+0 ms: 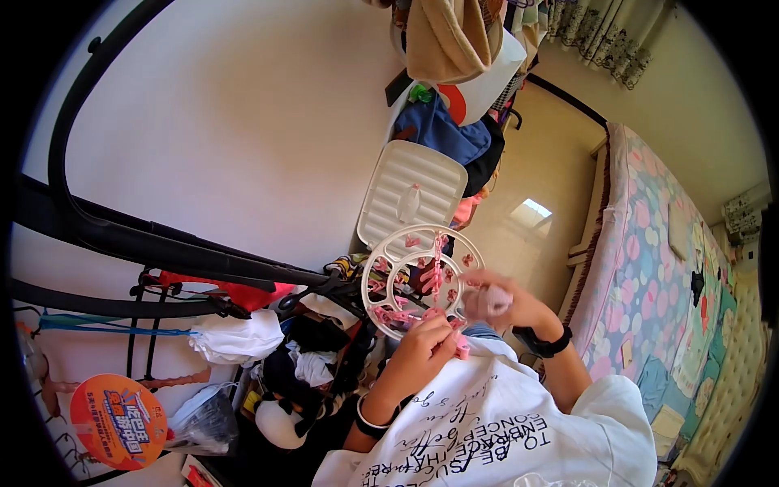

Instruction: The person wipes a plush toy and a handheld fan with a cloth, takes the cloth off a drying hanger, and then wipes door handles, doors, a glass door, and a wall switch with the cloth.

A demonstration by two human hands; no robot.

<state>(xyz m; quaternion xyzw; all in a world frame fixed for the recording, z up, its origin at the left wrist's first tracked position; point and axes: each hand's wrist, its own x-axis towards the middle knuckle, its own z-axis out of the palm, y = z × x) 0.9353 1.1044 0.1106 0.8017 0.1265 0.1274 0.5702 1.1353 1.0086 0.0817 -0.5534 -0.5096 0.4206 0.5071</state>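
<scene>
A round white clip-and-drip hanger [367, 280] with pink clothes pegs [439, 268] around its rings is in front of my body. My left hand [423, 351] is closed at the hanger's near rim, its fingers on a pink clothes peg [462, 347]. Just right of the rim is my right hand [519, 302], smeared by motion and wearing a black wristband. Its fingers are wrapped around a small bunched pale pink cloth [489, 302]. The cloth's exact kind is too blurred to tell.
A white ribbed box lid [412, 187] lies beyond the hanger. Black metal bars [187, 252] cross the left side. Clothes and bags [312, 349] are piled at lower left. A bed with a dotted sheet [649, 219] stands right, past the shiny floor [552, 162].
</scene>
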